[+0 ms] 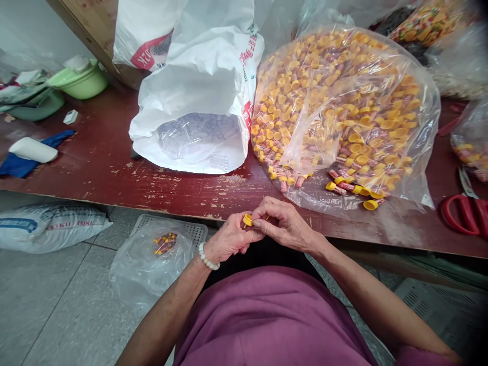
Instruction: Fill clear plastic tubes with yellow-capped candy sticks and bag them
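Note:
My left hand [232, 238], with a white bead bracelet at the wrist, pinches a small yellow plastic cap [247, 220] just below the table's front edge. My right hand [284, 224] is close against it, fingertips curled at the cap, and a sliver of yellow shows beyond them. The fingers hide most of what is joined to the cap. Farther up the table, a large clear plastic bag [335, 112] holds a heap of yellow caps on red-and-white tubes. Several of these lie spilled at its lower edge [346, 188].
A worn red-painted table [160, 190] carries a white woven sack [198, 142] of clear plastic pieces and red-handled scissors [463, 216]. Green basins [78, 81] stand at the far left. On the floor lie a small bag [163, 244] on a grey crate and a white sack [49, 226].

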Demonstrator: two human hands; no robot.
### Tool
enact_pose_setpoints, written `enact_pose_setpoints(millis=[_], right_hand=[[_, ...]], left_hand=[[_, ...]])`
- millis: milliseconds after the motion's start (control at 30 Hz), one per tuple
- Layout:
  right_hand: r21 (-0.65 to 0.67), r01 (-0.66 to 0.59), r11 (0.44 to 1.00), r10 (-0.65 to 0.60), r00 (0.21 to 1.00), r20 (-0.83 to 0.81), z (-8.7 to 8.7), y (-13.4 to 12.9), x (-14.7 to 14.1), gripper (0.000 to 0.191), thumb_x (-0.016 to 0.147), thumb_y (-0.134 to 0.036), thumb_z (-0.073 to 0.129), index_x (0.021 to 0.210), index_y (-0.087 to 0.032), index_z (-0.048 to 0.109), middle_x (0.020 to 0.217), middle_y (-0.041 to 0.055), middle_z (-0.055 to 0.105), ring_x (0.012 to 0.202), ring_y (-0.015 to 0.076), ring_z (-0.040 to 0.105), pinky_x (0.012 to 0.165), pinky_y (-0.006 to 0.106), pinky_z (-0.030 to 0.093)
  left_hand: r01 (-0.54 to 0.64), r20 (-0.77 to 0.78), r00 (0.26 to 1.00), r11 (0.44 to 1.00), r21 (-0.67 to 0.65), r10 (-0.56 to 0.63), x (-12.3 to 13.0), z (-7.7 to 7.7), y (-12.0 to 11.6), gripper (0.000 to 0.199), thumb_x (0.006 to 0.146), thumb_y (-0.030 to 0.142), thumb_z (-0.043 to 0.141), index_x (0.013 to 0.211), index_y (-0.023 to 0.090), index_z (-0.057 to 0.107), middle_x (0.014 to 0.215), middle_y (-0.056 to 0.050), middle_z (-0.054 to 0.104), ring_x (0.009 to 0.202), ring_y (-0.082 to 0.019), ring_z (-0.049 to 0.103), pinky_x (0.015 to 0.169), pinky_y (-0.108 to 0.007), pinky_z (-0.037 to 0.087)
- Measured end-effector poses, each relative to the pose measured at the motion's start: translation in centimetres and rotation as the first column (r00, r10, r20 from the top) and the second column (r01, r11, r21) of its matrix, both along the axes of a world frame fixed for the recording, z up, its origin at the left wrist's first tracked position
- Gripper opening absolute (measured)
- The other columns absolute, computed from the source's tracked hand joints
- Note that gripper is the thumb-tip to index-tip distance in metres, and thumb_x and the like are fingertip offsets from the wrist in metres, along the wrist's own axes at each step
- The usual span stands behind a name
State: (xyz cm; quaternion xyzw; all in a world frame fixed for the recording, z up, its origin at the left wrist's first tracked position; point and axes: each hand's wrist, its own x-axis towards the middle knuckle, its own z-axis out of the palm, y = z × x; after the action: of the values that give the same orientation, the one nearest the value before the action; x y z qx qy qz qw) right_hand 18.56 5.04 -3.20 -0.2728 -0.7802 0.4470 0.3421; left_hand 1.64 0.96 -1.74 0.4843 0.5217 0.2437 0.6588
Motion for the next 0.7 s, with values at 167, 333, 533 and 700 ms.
enact_pose_setpoints(millis=[167,333,533,700], right_hand=[[0.059,-0.082,0.995,0.077,0.994,0.082,0.4,0.0,0.3,0.009,0.085,-0.018,0.052,0.082,-0.016,0.060,0.075,0.0015,0.056,0.066,0.0098,0.050,0.061,0.022,0.040],[0.067,-0.139,0.988,0.128,0.981,0.145,0.7,-0.2,0.4,0.008,0.081,-0.012,0.051,0.082,-0.016,0.058,0.074,0.0001,0.057,0.064,0.0085,0.050,0.060,0.021,0.037],[0.155,-0.077,0.985,0.052,0.986,0.159,1.0,0.4,1.3,0.008,0.078,-0.011,0.049,0.077,-0.016,0.055,0.069,-0.0008,0.053,0.059,0.0082,0.045,0.057,0.021,0.035],[-0.012,-0.012,1.000,0.013,0.989,0.147,1.0,0.8,1.7,0.012,0.087,-0.024,0.049,0.084,-0.016,0.057,0.076,0.0008,0.057,0.063,0.0086,0.049,0.060,0.021,0.038]], left_hand=[[0.073,-0.019,0.997,0.997,0.004,-0.073,0.1,1.3,0.0,0.030,0.070,0.037,0.068,0.082,0.013,0.055,0.058,0.008,0.042,0.037,-0.001,0.033,0.033,-0.014,0.026],[0.146,-0.029,0.989,0.989,-0.017,-0.146,0.0,1.5,-0.2,0.025,0.071,0.035,0.066,0.079,0.013,0.056,0.056,0.008,0.040,0.037,-0.001,0.032,0.033,-0.014,0.026],[0.152,0.002,0.988,0.986,-0.066,-0.153,-0.5,0.7,-0.7,0.029,0.069,0.035,0.068,0.083,0.012,0.057,0.060,0.006,0.042,0.042,-0.002,0.030,0.036,-0.015,0.025],[0.085,-0.036,0.996,0.996,-0.019,-0.086,-0.1,0.2,-0.4,0.032,0.071,0.035,0.065,0.091,0.012,0.059,0.061,0.006,0.042,0.044,-0.003,0.028,0.038,-0.017,0.023]])
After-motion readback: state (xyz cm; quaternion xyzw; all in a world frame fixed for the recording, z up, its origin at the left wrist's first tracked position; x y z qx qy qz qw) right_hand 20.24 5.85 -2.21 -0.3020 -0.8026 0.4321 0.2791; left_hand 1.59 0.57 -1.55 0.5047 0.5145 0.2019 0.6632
